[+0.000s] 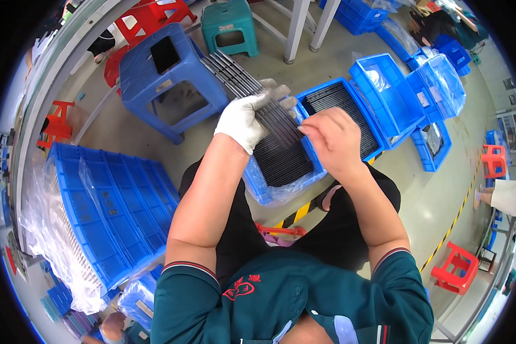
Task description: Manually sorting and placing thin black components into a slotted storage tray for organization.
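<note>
Dark strips (pixel 252 94) — a flat bundle of long, thin grey-black pieces — lie across the palm of the left hand (pixel 246 117), just above the middle of the frame, with their far ends pointing toward the upper left. That hand wears a white glove and is curled around the bundle from below, fingers showing at its right edge. The right hand (pixel 332 137) is bare; its fingertips are pinched together on the near end of the strips, right of centre.

Directly beneath both hands sits a blue tray (pixel 281 192) lined with clear plastic film and filled with rows of the same dark pieces. Touching its upper right corner is a second blue tray (pixel 370 120), also packed with dark rows. Farther to the upper right stand more blue bins (pixel 395 94), some wrapped in clear film, one carrying a small pale rectangular label on its side.

At upper left, a blue plastic stool (pixel 166 74) holds a dark flat rectangle on its seat, with a teal stool (pixel 229 26) and a red stool (pixel 155 17) behind it. Along the left edge lies a long stack of blue crates (pixel 114 200) — clear plastic bagging bunched at its lower left side. Yellow-and-black striped floor tape (pixel 450 226) runs down the right of the frame, near another red stool (pixel 456 269) at lower right.
</note>
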Demonstrator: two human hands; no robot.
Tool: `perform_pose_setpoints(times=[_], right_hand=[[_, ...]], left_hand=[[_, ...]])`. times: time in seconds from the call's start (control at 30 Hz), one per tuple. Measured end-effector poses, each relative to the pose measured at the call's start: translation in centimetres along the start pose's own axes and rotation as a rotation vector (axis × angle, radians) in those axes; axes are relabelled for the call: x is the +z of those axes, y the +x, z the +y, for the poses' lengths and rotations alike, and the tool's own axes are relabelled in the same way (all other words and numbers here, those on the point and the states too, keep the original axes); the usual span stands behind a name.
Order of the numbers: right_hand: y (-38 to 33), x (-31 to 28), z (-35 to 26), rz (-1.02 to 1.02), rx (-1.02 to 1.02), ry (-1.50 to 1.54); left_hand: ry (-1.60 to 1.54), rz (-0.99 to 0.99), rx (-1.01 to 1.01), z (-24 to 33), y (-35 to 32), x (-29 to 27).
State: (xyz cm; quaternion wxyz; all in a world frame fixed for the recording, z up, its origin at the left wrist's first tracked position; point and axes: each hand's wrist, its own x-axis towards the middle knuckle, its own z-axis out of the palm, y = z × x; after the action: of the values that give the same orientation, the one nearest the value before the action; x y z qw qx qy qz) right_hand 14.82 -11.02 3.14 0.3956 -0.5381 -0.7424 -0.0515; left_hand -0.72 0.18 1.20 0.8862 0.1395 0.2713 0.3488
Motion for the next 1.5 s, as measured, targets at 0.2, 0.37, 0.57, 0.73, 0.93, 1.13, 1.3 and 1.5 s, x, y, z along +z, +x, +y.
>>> perform_pose_setpoints(times=[0.2,0.37,0.57,0.73,0.93,1.13,1.3,1.5], right_hand=[[-0.2,0.2,0.1,0.037,0.170,0.150],[0.1,0.8,0.0,0.085,0.116,0.154],[0.3,0.8,-0.6,-0.002,-0.035,0.026],[0.4,0.6,-0.2,-0.058,-0.033,0.012],[0.6,0.1,-0.3,-0.034,-0.065,-0.004],[0.2,0.4,0.0,-0.016,0.083,0.159],[0.3,0.4,-0.1,-0.008,0.088,0.130],[0.4,0.1,-0.2,-0.043,0.061,0.162]], left_hand=[[-0.069,0.005,0.004,0.1,0.1,-0.3],[-0.049,-0.041,-0.019,0.2,0.1,-0.4],[-0.022,0.015,-0.005,-0.1,0.1,-0.2],[-0.056,-0.013,-0.017,-0.1,0.5,-0.6],[0.018,0.047,0.002,0.0,0.2,0.0],[-0.018,0.018,-0.004,0.0,0.2,-0.3],[-0.053,-0.028,-0.021,0.0,0.3,-0.5],[-0.050,-0.006,-0.018,0.1,0.2,-0.3]])
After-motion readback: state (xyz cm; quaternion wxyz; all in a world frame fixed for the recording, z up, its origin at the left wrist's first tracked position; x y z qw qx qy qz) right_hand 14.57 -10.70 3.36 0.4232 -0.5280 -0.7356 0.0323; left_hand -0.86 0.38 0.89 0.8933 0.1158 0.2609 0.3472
